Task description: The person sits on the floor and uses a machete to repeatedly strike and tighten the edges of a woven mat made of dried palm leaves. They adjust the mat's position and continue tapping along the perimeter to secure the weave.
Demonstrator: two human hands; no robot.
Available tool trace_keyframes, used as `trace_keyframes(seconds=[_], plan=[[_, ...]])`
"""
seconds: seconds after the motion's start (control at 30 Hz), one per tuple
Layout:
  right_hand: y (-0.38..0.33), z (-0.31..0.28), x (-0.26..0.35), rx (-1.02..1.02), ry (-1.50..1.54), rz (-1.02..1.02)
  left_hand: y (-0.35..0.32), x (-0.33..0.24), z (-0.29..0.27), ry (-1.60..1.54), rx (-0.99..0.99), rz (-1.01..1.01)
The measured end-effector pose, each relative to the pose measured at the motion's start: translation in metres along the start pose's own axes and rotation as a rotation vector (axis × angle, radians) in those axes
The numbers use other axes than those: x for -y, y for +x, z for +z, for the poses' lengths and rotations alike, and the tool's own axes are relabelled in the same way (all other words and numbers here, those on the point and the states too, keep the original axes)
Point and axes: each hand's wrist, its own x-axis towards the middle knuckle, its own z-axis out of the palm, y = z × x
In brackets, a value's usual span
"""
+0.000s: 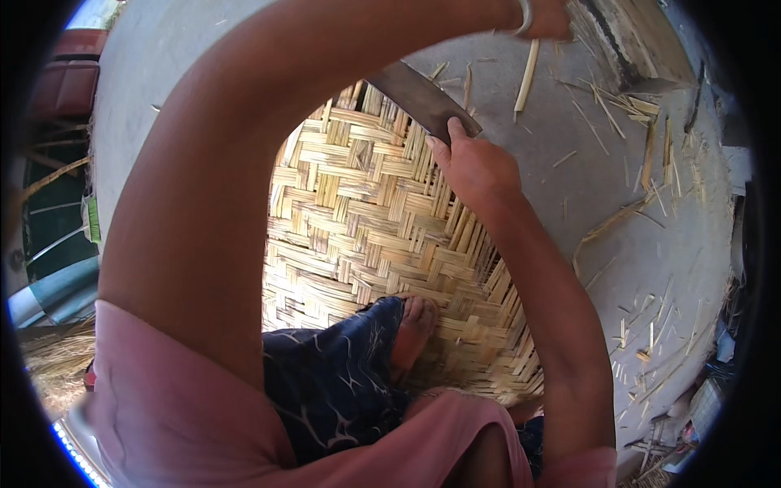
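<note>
My right hand point(484, 167) is closed round the near end of a wide, dark, flat machete-like blade point(419, 99), its thumb lying along the metal. The blade slants up and left over the edge of a woven bamboo mat point(358, 203), and my left forearm covers its far end. That arm reaches across to the upper right, where my left hand point(549, 20), with a pale bangle at the wrist, is close to a wooden block. The picture's top edge and blur hide the left fingers. My bare foot point(416, 325) rests on the mat.
The wooden block point(634, 45) stands at the upper right. Loose bamboo strips point(527, 77) and splinters point(651, 325) litter the grey floor point(561, 220) on the right. A dark red seat-like object point(65, 88) and a bundle of straw point(61, 350) are at the left rim.
</note>
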Motion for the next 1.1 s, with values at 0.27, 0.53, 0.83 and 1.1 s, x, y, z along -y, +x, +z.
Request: trace_keyframes(seconds=[0.27,0.53,0.83,1.1], plan=[[-0.073,-0.014,-0.016,0.011,-0.086,-0.176,-0.036,-0.05,0.089,-0.411,0.358,-0.026],[-0.058,-0.009,-0.028,-0.122,-0.077,-0.115,-0.084,-0.052,0.111,0.056,0.414,0.136],[-0.043,-0.008,-0.039,-0.056,-0.146,0.0,-0.087,-0.06,0.127,-0.269,0.585,-0.121],[-0.037,0.003,-0.035,-0.029,-0.012,0.082,0.012,-0.06,0.11,-0.314,-0.121,0.235]])
